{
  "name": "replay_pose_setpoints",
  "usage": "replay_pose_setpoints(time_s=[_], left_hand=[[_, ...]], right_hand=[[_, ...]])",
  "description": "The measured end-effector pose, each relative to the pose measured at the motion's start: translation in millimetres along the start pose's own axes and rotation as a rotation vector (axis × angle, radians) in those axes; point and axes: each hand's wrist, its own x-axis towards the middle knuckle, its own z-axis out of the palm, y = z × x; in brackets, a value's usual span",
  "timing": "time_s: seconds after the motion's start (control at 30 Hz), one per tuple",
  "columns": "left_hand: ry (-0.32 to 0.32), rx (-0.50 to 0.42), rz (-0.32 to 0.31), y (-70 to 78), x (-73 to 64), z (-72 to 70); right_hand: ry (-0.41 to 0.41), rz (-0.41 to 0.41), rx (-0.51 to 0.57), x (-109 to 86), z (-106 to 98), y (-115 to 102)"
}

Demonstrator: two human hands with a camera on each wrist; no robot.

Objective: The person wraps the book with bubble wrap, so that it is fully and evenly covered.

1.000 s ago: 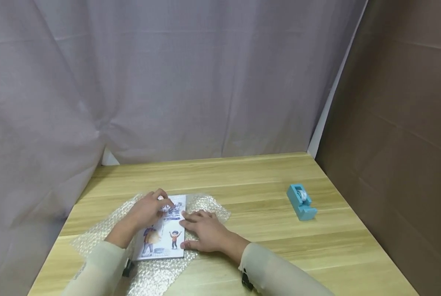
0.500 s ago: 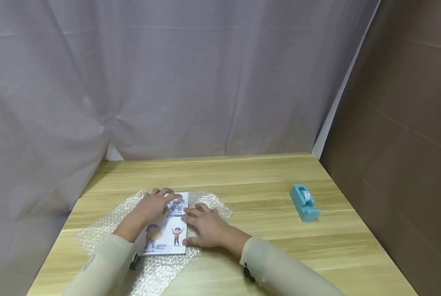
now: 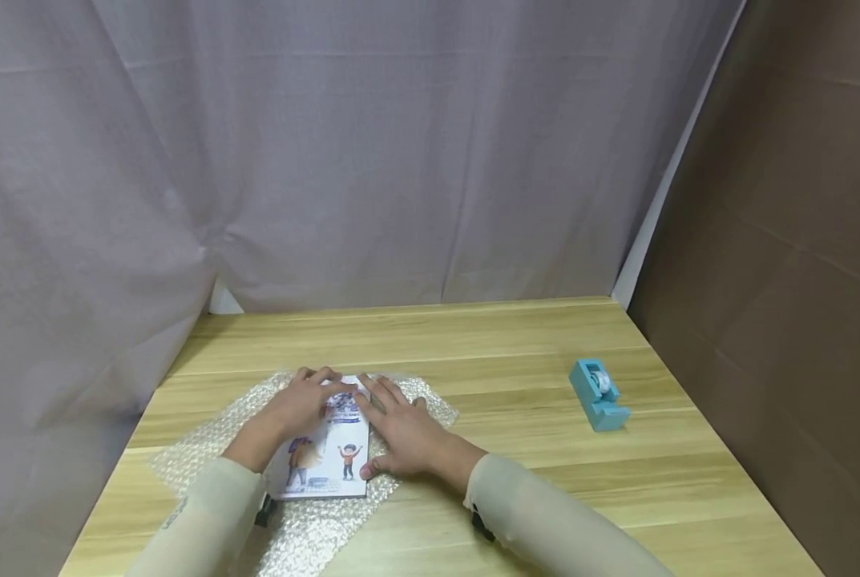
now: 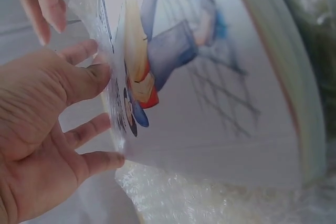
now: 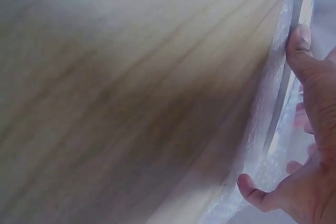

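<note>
A book (image 3: 332, 461) with cartoon figures on its white cover lies flat on a sheet of bubble wrap (image 3: 303, 541), at the table's left front. My left hand (image 3: 301, 407) rests on its upper left part, the thumb reaching across the cover. In the left wrist view, spread fingertips touch one edge of the book (image 4: 220, 129). My right hand (image 3: 409, 437) lies at the book's right side, fingers spread towards the upper right corner, thumb at the lower right edge. The right wrist view shows that thumb against the book's side, with bubble wrap (image 5: 257, 114) below.
A light blue tape dispenser (image 3: 599, 401) with a roll of tape stands on the right half of the wooden table (image 3: 502, 344). A grey curtain (image 3: 343, 160) hangs behind the table, and a brown sheet (image 3: 783, 208) hangs along the right.
My right hand's fingers have slid forward and spread onto the book's upper right corner. My left hand has shifted slightly along the top of the cover. The head view has turned a little.
</note>
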Motion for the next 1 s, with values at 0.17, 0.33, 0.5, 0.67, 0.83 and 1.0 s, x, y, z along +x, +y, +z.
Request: replay_pose_setpoints(time_s=[0.17,0.33,0.5,0.67,0.83,1.0], left_hand=[[0.008,-0.018,0.012,-1.4,0.4,0.1],[0.029,-0.050,0.013,-2.5,0.0,2.6],[0.031,-0.088,-0.006,-3.5,1.9,-0.8],[0.018,-0.057,0.018,-2.7,6.0,-8.4],[0.002,-0.066,0.018,-2.2,6.3,-10.6],[0.004,-0.077,0.014,-3.8,4.9,-6.6]], right_hand=[[-0.040,0.000,0.003,4.5,-2.1,1.4],[-0.091,-0.005,0.010,7.1,-1.0,5.2],[-0.112,-0.012,0.027,9.4,-0.7,8.3],[-0.118,-0.016,0.038,11.0,-5.5,9.0],[-0.134,-0.014,0.049,11.4,-5.8,8.9],[-0.143,-0.005,0.066,11.1,-2.8,8.4]])
